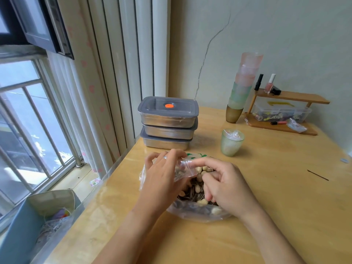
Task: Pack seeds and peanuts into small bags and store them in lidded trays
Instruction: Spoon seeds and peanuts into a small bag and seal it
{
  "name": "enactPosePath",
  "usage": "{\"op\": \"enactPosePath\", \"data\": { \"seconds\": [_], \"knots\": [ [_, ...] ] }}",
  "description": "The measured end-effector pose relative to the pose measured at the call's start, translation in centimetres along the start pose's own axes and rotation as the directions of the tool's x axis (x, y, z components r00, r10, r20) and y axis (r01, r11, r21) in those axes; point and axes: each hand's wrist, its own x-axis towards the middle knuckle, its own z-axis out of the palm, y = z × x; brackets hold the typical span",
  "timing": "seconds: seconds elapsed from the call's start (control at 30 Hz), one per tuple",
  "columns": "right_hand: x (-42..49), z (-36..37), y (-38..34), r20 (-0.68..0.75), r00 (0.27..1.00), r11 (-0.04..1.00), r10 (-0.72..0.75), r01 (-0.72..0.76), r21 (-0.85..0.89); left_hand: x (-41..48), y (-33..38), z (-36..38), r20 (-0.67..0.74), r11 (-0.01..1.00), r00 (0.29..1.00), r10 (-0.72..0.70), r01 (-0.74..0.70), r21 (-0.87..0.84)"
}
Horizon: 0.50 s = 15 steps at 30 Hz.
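A small clear bag (182, 171), partly filled with dark seeds, was held just above a large clear plastic bag (198, 214) that lay open on the wooden table (266, 197) and was filled with a mix of striped sunflower seeds and peanuts (192, 193). The small bag was gripped at its left edge by the left hand (163, 178), whose fingers were curled round the plastic; a ring was worn on one finger. The right hand (222, 185) was placed over the mix with its fingers curled, the forefinger tip laid at the small bag's mouth; whether anything was pinched in it could not be told. Behind the hands, near the table's far left corner, three steel trays (167, 130) with grey lids were stacked, an orange dot (169, 105) being set in the top lid. To their right a green glass (231, 143) stuffed with clear plastic was stood. Further back, against the wall, a tall stack of coloured cups (243, 82) was seen beside a wooden shelf (293, 97), on which a nail polish bottle (270, 84) was stood and under which a clear plastic box (282, 111) was kept.
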Motion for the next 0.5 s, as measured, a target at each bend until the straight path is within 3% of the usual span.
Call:
{"op": "enactPosePath", "data": {
  "seconds": [0.17, 0.33, 0.5],
  "knots": [
    [0.29, -0.05, 0.28, -0.166, 0.985, 0.996, -0.056, 0.066, 0.06, -0.04, 0.04, 0.21, -0.015, 0.999, 0.999, -0.035, 0.034, -0.008],
    [-0.06, 0.35, 0.62, 0.074, 0.993, 0.995, -0.094, 0.091, 0.036, -0.21, -0.05, 0.49, 0.002, 1.0, 1.0, -0.01, 0.01, -0.02],
    [0.05, 0.48, 0.66, 0.045, 0.982, 0.981, -0.183, 0.186, -0.054, -0.43, 0.38, -0.05, 0.076, 0.997, 0.997, 0.018, -0.012, -0.082]
  ]
}}
